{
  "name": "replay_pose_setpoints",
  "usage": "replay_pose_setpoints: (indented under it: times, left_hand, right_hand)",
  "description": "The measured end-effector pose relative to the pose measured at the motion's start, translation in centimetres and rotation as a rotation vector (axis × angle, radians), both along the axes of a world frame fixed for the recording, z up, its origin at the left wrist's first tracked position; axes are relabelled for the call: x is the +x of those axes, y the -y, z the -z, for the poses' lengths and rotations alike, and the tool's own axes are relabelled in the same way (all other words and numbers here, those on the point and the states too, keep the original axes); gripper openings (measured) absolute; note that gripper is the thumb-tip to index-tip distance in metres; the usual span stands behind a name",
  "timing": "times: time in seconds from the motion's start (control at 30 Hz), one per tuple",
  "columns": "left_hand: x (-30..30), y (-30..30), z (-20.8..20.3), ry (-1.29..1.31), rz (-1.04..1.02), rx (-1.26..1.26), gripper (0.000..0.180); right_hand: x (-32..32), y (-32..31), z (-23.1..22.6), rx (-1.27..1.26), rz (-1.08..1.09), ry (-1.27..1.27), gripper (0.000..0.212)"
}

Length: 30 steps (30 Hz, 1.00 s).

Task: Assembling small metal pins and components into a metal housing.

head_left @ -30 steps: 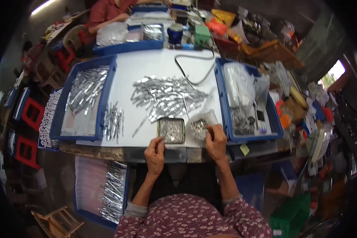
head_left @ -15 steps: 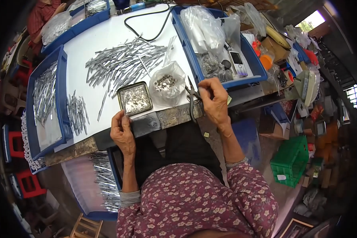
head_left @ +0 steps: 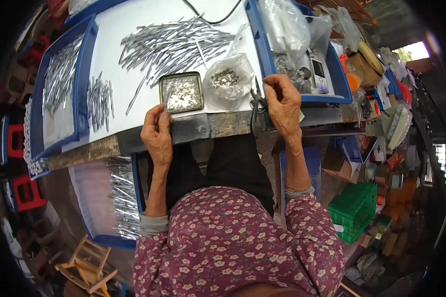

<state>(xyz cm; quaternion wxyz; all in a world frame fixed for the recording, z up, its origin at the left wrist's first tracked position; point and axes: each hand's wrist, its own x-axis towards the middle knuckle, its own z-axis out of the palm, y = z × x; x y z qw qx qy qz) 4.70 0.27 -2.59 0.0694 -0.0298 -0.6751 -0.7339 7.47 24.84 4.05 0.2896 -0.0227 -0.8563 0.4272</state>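
Note:
My left hand is at the table's front edge, its thumb and fingers pressed together at the near left corner of a square tin. Small shiny metal bits cover the tin's bottom. To the right of it, a clear plastic bag stands open with small round metal pieces inside. A pair of pliers lies over the table edge, handles toward me. Just right of the pliers, my right hand is raised with thumb and forefinger pinched. Whatever either pinch holds is too small to make out.
Thin silvery metal strips form a heap beyond the tin, with a smaller pile at left. Blue trays flank the white tabletop: one with strips, one with plastic bags and a small device. A strip-filled tray sits below the table.
The whole view has shifted, so the tabletop sits higher in the picture. Both hands keep nearly the same places beside the tin and the pliers, fingers still pinched.

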Motion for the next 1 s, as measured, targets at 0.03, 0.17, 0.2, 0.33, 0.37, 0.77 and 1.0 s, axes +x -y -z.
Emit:
replay_pose_setpoints:
  times: [0.03, 0.17, 0.2, 0.33, 0.37, 0.77, 1.0]
  left_hand:
    - [0.0, 0.0, -0.1, 0.004, 0.001, -0.013, 0.018]
    - [0.0, 0.2, 0.0, 0.026, 0.000, -0.026, 0.019]
    - [0.0, 0.5, -0.1, 0.033, -0.008, -0.037, 0.019]
    - [-0.1, 0.4, -0.8, 0.088, 0.010, -0.012, 0.020]
    - [-0.3, 0.6, -0.7, 0.100, 0.013, 0.001, 0.020]
    - [-1.2, 1.6, -0.3, 0.185, 0.076, 0.092, 0.021]
    - [-1.2, 1.5, -0.5, 0.178, 0.076, 0.117, 0.021]
  right_hand:
    - [-0.3, 0.7, 0.2, 0.015, -0.033, 0.009, 0.008]
    - [-2.2, 2.3, 2.0, 0.160, -0.120, 0.133, 0.009]
    - [-2.6, 2.6, 2.4, 0.233, -0.127, 0.100, 0.010]
    - [-3.0, 3.5, 2.7, 0.289, -0.159, 0.125, 0.010]
    - [-2.9, 3.9, 2.5, 0.275, -0.177, 0.128, 0.010]
    - [-3.6, 9.7, 3.3, 0.172, -0.343, 0.187, 0.010]
    - [-5.3, 11.1, 4.0, 0.262, -0.383, 0.162, 0.010]
